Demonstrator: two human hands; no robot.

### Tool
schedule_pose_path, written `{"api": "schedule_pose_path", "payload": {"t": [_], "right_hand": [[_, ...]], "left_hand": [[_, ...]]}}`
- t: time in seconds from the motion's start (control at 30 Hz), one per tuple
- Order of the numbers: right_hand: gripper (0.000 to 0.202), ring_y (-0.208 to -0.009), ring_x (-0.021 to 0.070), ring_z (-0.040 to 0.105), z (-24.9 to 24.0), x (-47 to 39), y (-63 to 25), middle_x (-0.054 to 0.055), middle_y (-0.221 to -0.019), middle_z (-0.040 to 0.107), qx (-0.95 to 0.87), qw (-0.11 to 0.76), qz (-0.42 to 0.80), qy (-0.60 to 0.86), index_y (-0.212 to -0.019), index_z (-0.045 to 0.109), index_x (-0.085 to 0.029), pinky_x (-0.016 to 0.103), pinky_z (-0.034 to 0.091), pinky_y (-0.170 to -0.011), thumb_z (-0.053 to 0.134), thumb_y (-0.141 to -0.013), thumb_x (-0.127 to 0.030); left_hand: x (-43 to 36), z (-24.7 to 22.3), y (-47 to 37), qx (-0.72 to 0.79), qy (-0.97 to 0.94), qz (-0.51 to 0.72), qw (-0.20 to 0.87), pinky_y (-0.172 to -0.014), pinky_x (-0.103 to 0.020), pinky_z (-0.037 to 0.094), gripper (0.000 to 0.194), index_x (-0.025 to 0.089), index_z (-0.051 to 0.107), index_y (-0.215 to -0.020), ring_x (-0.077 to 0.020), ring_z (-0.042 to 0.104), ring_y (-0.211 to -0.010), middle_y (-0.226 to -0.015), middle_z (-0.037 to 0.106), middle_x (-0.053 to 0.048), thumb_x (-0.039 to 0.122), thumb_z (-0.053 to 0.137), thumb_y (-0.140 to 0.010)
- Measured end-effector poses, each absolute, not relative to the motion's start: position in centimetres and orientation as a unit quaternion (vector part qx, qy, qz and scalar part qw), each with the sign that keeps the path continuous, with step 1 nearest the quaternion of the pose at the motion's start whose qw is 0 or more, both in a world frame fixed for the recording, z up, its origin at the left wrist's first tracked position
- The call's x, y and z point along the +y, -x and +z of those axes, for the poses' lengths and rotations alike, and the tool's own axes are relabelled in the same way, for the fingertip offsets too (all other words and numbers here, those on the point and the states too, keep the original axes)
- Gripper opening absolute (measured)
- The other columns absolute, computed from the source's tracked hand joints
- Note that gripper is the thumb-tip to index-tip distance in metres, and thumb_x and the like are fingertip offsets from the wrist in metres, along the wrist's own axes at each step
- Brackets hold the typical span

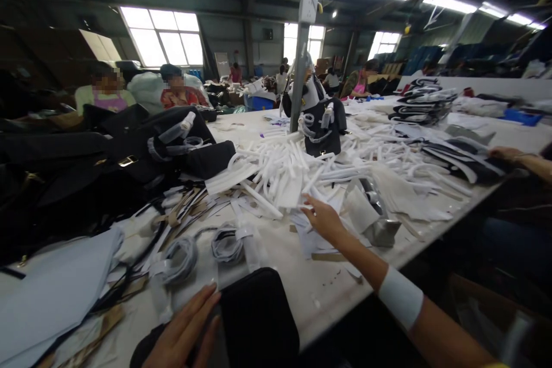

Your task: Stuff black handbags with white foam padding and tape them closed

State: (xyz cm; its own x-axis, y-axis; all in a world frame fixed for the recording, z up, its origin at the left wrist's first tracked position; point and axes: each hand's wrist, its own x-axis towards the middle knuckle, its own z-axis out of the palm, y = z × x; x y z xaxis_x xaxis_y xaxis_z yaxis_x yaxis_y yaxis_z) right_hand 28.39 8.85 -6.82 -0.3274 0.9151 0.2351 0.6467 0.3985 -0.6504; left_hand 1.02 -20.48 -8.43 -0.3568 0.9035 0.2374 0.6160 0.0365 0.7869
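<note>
My left hand (190, 325) lies with fingers stretched out on a black padded piece (259, 319) that looks like a bag. A pale, see-through strip runs beside its fingertips. Out over the table, my right hand (321, 217) has thumb and forefinger apart, at the edge of a white foam-like sheet (290, 192); whether it touches the sheet I cannot tell. Behind that spreads a heap of white strips (276, 164). Between my hands and to the left sit two coils of grey tubing or cord in clear wrap (227, 243), (180, 259).
Black bags (172, 144) crowd the left side. Another black bag (323, 132) stands beside a metal post (297, 80). A tape dispenser (375, 213) sits right of my right hand. A co-worker's hand (504, 153) rests by dark layered pieces (459, 158). Other people sit across the table.
</note>
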Motion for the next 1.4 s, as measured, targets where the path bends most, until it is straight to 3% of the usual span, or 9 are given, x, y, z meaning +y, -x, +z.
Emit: {"api": "schedule_pose_path", "payload": {"t": [0.23, 0.37, 0.5, 0.63, 0.7, 0.8, 0.93, 1.17, 1.4], "right_hand": [[0.085, -0.074, 0.0241, 0.068, -7.1, 14.0, -24.3, 0.004, -0.065, 0.070, -0.691, 0.305, 0.339, 0.562, -0.153, 0.029, -0.008, 0.033, 0.050, -0.077, 0.069, -0.083, -0.032], [0.086, -0.058, 0.0152, 0.062, -6.7, 12.9, -24.6, 0.002, -0.077, 0.070, -0.598, 0.338, 0.447, 0.573, -0.155, 0.022, -0.015, 0.025, 0.046, -0.056, 0.065, -0.082, -0.032], [0.070, -0.062, 0.0112, 0.064, -5.9, 9.7, -26.5, 0.003, -0.092, 0.069, -0.506, 0.366, 0.560, 0.544, -0.146, 0.037, -0.023, 0.019, 0.044, -0.048, 0.063, -0.083, -0.038], [0.034, -0.063, 0.0131, 0.064, -5.6, 6.4, -29.3, 0.004, -0.080, 0.068, -0.450, 0.377, 0.626, 0.513, -0.109, 0.063, -0.019, 0.020, 0.048, -0.049, 0.067, -0.080, -0.037], [0.024, -0.062, 0.0133, 0.063, -5.6, 5.1, -30.5, 0.005, -0.078, 0.068, -0.436, 0.389, 0.636, 0.503, -0.093, 0.065, -0.018, 0.021, 0.050, -0.050, 0.069, -0.078, -0.036], [0.024, -0.071, 0.0150, 0.066, -5.5, 3.4, -31.9, 0.005, -0.089, 0.071, -0.429, 0.423, 0.629, 0.491, -0.095, 0.066, -0.020, 0.021, 0.052, -0.054, 0.068, -0.078, -0.037], [0.037, -0.087, 0.0203, 0.067, -6.0, 0.6, -32.7, 0.006, -0.103, 0.072, -0.532, 0.424, 0.546, 0.489, -0.109, 0.066, -0.020, 0.027, 0.056, -0.066, 0.066, -0.079, -0.042], [0.038, -0.095, 0.0246, 0.069, -8.0, -2.8, -32.5, 0.009, -0.114, 0.071, -0.788, 0.344, 0.115, 0.498, -0.123, 0.068, -0.021, 0.039, 0.056, -0.087, 0.048, -0.091, -0.031], [0.036, -0.110, 0.0259, 0.066, -9.6, -5.3, -30.3, 0.008, -0.122, 0.070, -0.865, 0.259, 0.071, 0.424, -0.124, 0.068, -0.024, 0.040, 0.057, -0.089, 0.051, -0.092, -0.022]], "left_hand": [[-20.1, -9.8, -2.1, 0.701, -0.588, 0.384, 0.125, -0.121, -0.052, 0.025, 0.042, 0.038, 0.064, -0.128, -0.0313, 0.053, -0.131, -0.139, 0.059, 0.000, 0.028, 0.066, -0.087], [-20.2, -9.1, -2.7, 0.705, -0.576, 0.388, 0.145, -0.121, -0.051, 0.026, 0.041, 0.037, 0.065, -0.128, -0.0302, 0.051, -0.133, -0.140, 0.058, 0.001, 0.027, 0.065, -0.088], [-20.0, -8.1, -3.1, 0.695, -0.533, 0.437, 0.206, -0.123, -0.051, 0.018, 0.039, 0.036, 0.069, -0.122, -0.0314, 0.049, -0.135, -0.138, 0.060, -0.001, 0.028, 0.070, -0.084], [-19.9, -7.8, -3.1, 0.689, -0.511, 0.459, 0.231, -0.124, -0.050, 0.015, 0.038, 0.035, 0.072, -0.118, -0.0318, 0.048, -0.135, -0.137, 0.062, -0.003, 0.029, 0.074, -0.081], [-19.8, -7.8, -2.9, 0.685, -0.508, 0.465, 0.237, -0.124, -0.050, 0.015, 0.038, 0.035, 0.072, -0.117, -0.0325, 0.047, -0.135, -0.137, 0.062, -0.003, 0.030, 0.075, -0.079], [-20.0, -7.7, -2.9, 0.693, -0.541, 0.433, 0.198, -0.123, -0.050, 0.020, 0.036, 0.036, 0.071, -0.119, -0.0321, 0.048, -0.134, -0.137, 0.062, -0.002, 0.032, 0.071, -0.083], [-19.8, -6.6, -3.6, 0.700, -0.541, 0.436, 0.165, -0.120, -0.047, 0.030, 0.034, 0.036, 0.071, -0.120, -0.0305, 0.054, -0.129, -0.134, 0.064, -0.002, 0.034, 0.068, -0.086], [-17.6, -3.5, -4.5, 0.677, -0.545, 0.457, 0.190, -0.119, -0.043, 0.032, 0.028, 0.033, 0.076, -0.112, -0.0293, 0.059, -0.122, -0.124, 0.070, -0.004, 0.034, 0.070, -0.084], [-16.3, -2.2, -2.9, 0.701, -0.526, 0.451, 0.170, -0.116, -0.043, 0.036, 0.028, 0.030, 0.076, -0.111, -0.0290, 0.064, -0.116, -0.116, 0.073, -0.004, 0.035, 0.070, -0.084]]}}
